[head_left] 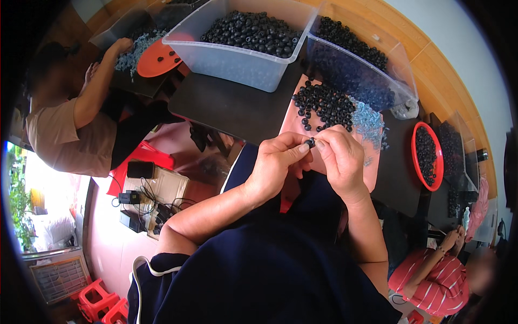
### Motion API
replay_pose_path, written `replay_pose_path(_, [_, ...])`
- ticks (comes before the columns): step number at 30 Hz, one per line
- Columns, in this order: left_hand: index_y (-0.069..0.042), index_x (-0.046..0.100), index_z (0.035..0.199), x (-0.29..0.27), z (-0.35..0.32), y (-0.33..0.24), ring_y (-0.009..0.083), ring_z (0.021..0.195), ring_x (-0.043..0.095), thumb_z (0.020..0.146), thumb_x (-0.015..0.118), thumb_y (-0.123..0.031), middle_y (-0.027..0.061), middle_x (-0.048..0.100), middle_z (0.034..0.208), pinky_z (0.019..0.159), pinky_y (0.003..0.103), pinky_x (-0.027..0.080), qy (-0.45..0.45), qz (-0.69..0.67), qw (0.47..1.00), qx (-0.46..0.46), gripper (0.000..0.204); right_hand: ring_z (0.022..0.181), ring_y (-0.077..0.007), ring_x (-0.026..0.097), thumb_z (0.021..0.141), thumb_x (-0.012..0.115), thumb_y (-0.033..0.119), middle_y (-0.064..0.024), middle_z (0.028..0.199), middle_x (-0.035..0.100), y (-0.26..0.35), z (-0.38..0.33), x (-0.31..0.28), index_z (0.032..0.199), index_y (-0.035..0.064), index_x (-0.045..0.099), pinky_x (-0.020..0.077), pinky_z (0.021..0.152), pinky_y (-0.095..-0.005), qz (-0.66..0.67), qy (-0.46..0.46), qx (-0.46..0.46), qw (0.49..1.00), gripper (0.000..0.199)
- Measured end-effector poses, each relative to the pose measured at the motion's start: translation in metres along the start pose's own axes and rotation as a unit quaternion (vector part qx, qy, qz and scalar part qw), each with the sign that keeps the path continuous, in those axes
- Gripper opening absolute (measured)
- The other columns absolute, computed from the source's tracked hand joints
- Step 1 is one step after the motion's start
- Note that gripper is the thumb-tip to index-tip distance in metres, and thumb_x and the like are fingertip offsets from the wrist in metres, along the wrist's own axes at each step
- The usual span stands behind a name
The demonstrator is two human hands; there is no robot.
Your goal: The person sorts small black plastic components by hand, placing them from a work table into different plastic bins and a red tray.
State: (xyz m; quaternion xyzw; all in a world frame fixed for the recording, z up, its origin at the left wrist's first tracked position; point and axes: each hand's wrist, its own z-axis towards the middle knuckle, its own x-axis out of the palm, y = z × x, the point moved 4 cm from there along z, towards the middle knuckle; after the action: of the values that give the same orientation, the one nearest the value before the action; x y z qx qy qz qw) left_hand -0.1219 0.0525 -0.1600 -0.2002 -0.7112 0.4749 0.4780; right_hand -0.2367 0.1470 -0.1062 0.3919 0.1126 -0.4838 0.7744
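Near the centre of the frame, we see a small black part [310, 142] pinched in the fingertips of the left hand [295, 148], with the right hand [321, 144] pinching its right side. Behind lie loose black parts [324, 102] and pale blue pieces [368, 123] on a pink sheet [372, 175]. We judge that a slack or uneven pinch could let the part slip toward the lap, and a stray knuckle could scatter the pile across the table [221, 105]. We can read no brand, label or writing.
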Motion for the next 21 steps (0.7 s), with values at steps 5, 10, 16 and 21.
replay_pose_path(5, [0.005, 0.062, 0.111, -0.002, 0.002, 0.002, 0.0155, 0.073, 0.064, 0.101, 0.055, -0.008, 0.0088, 0.066, 0.086, 0.060, 0.026, 0.051, 0.003, -0.001, 1.000, -0.003, 0.017, 0.073, -0.0267, 0.064, 0.085, 0.063, -0.005, -0.0125, 0.084, 0.062, -0.001, 0.001, 0.000, 0.103, 0.0001, 0.064, 0.0497, 0.062, -0.0356, 0.023, 0.011, 0.028, 0.999, 0.019])
replay_pose_path(10, [0.005, 0.062, 0.110, -0.004, 0.001, 0.004, 0.0157, 0.072, 0.064, 0.101, 0.055, -0.007, 0.0091, 0.066, 0.085, 0.059, 0.026, 0.051, 0.002, 0.011, 1.000, -0.014, 0.017, 0.077, -0.0211, 0.063, 0.089, 0.062, -0.007, -0.0109, 0.090, 0.064, -0.002, -0.001, -0.001, 0.108, -0.0016, 0.067, 0.0483, 0.067, -0.0293, 0.056, 0.073, 0.051, 0.994, 0.021])
replay_pose_path(16, [0.005, 0.063, 0.108, -0.005, 0.000, 0.009, 0.0151, 0.072, 0.064, 0.100, 0.057, -0.006, 0.0088, 0.066, 0.084, 0.059, 0.025, 0.050, -0.002, 0.015, 0.999, -0.031, 0.015, 0.078, -0.0172, 0.062, 0.087, 0.063, -0.007, -0.0083, 0.089, 0.064, -0.012, -0.005, 0.003, 0.103, -0.0026, 0.067, 0.0474, 0.069, -0.0269, 0.133, 0.078, 0.108, 0.982, 0.017])
replay_pose_path(21, [0.005, 0.063, 0.107, -0.007, -0.002, 0.010, 0.0144, 0.072, 0.064, 0.099, 0.058, -0.005, 0.0083, 0.066, 0.084, 0.060, 0.024, 0.050, -0.004, 0.044, 0.999, -0.024, 0.014, 0.079, -0.0146, 0.060, 0.086, 0.064, -0.007, -0.0062, 0.088, 0.063, -0.010, -0.007, 0.004, 0.099, -0.0029, 0.067, 0.0466, 0.070, -0.0256, 0.146, 0.079, 0.131, 0.977, 0.014])
